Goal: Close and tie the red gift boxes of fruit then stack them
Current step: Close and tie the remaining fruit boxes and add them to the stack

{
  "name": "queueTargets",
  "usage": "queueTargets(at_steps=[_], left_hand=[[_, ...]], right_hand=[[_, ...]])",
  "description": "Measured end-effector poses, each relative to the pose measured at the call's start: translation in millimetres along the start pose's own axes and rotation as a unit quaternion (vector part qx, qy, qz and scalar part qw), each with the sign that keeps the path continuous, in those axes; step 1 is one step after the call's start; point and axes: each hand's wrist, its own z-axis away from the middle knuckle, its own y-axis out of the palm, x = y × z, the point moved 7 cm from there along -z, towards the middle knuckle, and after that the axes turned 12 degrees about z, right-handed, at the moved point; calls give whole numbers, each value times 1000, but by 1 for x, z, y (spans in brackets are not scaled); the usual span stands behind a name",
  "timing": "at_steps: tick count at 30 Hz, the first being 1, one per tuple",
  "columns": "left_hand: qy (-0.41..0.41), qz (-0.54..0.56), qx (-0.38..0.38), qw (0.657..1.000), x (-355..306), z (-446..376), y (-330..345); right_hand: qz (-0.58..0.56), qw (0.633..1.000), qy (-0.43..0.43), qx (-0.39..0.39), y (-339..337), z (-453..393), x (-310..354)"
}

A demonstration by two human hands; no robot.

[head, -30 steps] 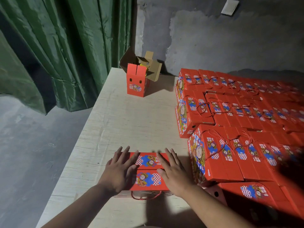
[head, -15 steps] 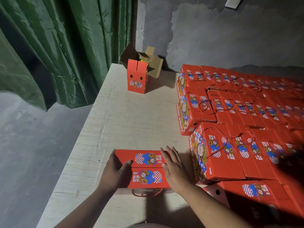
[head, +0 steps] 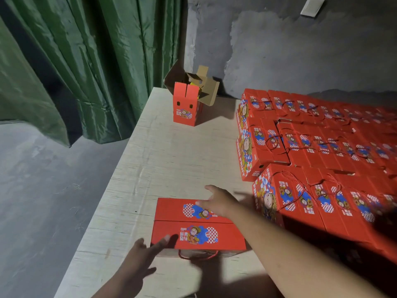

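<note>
A red gift box lies on the pale table near the front edge, its two top flaps folded down and meeting at a middle seam. A red cord loop hangs at its near side. My left hand is open at the box's near left corner, with one fingertip touching the near flap. My right hand reaches over the far right part of the lid, fingers spread and blurred. A stack of closed red gift boxes with cords on top fills the right side.
An open red box with raised flaps stands at the table's far end, against an open brown carton. A green curtain hangs at the left. The table's left edge drops to a grey floor. A grey wall is behind.
My left hand has come off the box's left side toward me. My right hand has lifted from the lid and moved further away, to the right. The box stays closed.
</note>
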Motion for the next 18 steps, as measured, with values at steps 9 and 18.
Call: queueTargets(at_steps=[9,18], left_hand=[[-172,78,129,974,34,15,25],[-194,148,103,964,44,13,55]], right_hand=[[-180,980,-50,-70,-6,12,15],[-185,974,-109,-74,3,68,14]])
